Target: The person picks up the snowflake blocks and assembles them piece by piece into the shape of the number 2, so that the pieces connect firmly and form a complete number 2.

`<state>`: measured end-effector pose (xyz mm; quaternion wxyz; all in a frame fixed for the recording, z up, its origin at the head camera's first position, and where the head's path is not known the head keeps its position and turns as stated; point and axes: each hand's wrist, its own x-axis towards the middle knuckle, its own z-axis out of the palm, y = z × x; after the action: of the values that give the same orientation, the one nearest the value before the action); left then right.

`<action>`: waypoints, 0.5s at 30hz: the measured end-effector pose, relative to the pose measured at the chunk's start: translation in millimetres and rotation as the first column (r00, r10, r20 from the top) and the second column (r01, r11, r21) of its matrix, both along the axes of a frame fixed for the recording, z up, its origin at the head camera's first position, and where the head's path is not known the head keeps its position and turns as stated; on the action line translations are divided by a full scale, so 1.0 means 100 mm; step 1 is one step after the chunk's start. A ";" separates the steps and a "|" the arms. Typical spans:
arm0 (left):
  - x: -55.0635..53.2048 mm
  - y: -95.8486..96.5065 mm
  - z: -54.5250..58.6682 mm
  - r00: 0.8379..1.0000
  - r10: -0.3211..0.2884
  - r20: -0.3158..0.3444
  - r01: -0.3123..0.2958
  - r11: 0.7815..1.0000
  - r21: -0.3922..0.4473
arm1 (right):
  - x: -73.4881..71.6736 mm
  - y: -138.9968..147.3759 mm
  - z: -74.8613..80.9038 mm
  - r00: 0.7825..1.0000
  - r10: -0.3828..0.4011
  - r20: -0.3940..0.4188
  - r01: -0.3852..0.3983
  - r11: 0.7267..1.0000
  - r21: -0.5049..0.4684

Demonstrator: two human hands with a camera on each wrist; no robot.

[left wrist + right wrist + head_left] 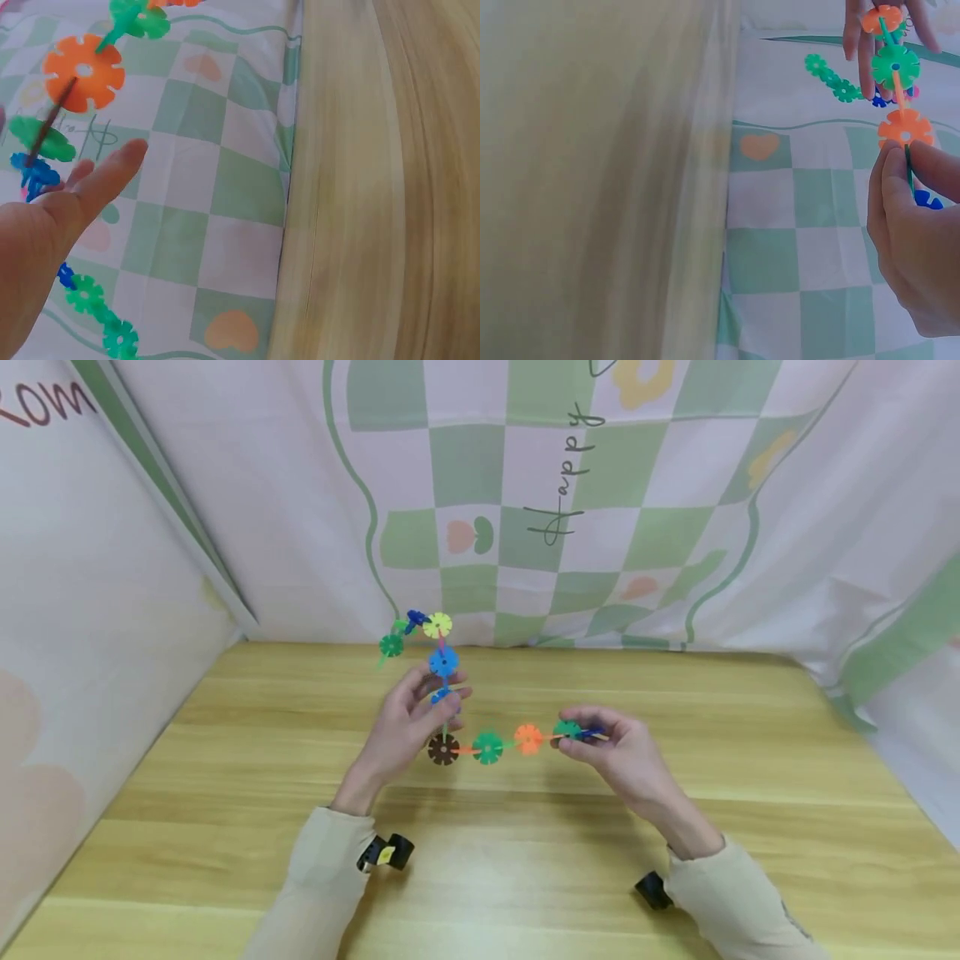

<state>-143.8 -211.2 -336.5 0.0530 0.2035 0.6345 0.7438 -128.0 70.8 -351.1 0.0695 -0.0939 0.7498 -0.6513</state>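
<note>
A chain of notched plastic snowflake discs is held up above the table between both hands. My left hand (395, 727) grips it at a blue disc (441, 697), thumb in front and fingers behind. Above that hand the chain rises through another blue disc (443, 662) to a yellow disc (438, 626), then bends left to a green disc (391, 646). From a brown disc (443, 750) below, it runs right through green and orange discs. At the right end, my right hand (922, 232) pinches a green disc (567, 730) between thumb and fingers, with a dark blue disc (928, 199) beyond.
The wooden table (480, 868) spreads beneath the hands. A checked green and white curtain (540, 527) hangs along its back edge, with pale cloth (112, 610) on the left side. Black wrist cameras (400, 852) are strapped at both sleeves.
</note>
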 end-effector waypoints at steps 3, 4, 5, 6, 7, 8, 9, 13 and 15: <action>0.01 0.06 0.01 0.996 0.048 0.078 -0.048 0.999 0.005 | 0.06 0.01 0.01 1.000 -0.004 0.003 0.004 1.000 0.017; 0.01 0.08 0.02 0.994 0.055 0.097 -0.056 0.998 0.012 | 0.08 0.02 0.01 1.000 -0.002 0.004 0.002 1.000 0.019; 0.02 0.10 0.01 0.992 0.062 0.107 -0.064 0.998 0.015 | 0.10 0.02 0.01 1.000 -0.002 0.007 0.001 1.000 0.022; 0.02 0.12 0.01 0.992 0.063 0.112 -0.067 0.997 0.030 | 0.11 0.02 0.01 1.000 -0.001 0.012 0.001 1.000 0.025; 0.02 0.13 0.01 0.991 0.067 0.117 -0.072 0.996 0.043 | 0.13 0.03 0.01 1.000 0.001 0.016 -0.002 1.000 0.027; 0.03 0.15 0.01 0.991 0.067 0.115 -0.074 0.996 0.054 | 0.15 0.03 0.01 1.000 0.003 0.019 -0.004 1.000 0.030; 0.03 0.16 0.00 0.991 0.069 0.116 -0.077 0.995 0.063 | 0.17 0.04 0.01 1.000 0.005 0.026 -0.006 0.999 0.036; 0.06 0.22 -0.02 0.984 0.102 0.148 -0.114 0.990 0.078 | 0.24 0.07 0.02 0.999 0.016 0.050 -0.018 0.999 0.042; 0.09 0.23 -0.02 0.980 0.112 0.164 -0.126 0.989 0.075 | 0.29 0.10 0.03 0.998 0.019 0.055 -0.022 0.998 0.051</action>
<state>-135.0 -187.9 -338.9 0.0503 0.1069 0.6071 0.7858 -99.3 80.6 -347.7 0.0990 -0.0818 0.7631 -0.6333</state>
